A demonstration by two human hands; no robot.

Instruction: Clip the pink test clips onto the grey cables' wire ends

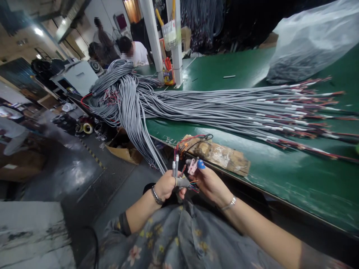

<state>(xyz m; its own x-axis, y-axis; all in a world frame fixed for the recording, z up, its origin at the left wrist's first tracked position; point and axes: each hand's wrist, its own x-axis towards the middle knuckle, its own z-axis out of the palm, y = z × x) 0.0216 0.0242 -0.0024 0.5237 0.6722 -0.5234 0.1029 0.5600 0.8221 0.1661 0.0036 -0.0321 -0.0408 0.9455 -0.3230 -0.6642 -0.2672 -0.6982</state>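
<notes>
The left hand (166,185) is clasping a grey cable sheath (183,182), from whose end thin coloured wires (194,185) are fanning out toward the right hand (212,185). Two white-banded cable ends (174,165) are standing upright just beyond the left fist. The right hand is pinching a small pink piece (192,166), its exact kind not being readable, close to the wire tips; a blue cover (201,164) is sitting on one of its digits. Both hands are working above the lap, just off the edge of a green workbench (280,194). Near that edge a worn wooden board (230,158) is lying, red and black leads crossing its left end. Behind it a bundle of grey cables (196,104) is running lengthwise, its stripped ends pointing right, its other part drooping over the bench edge near a cardboard box (123,151). A translucent plastic bag (314,33) is resting at far right
</notes>
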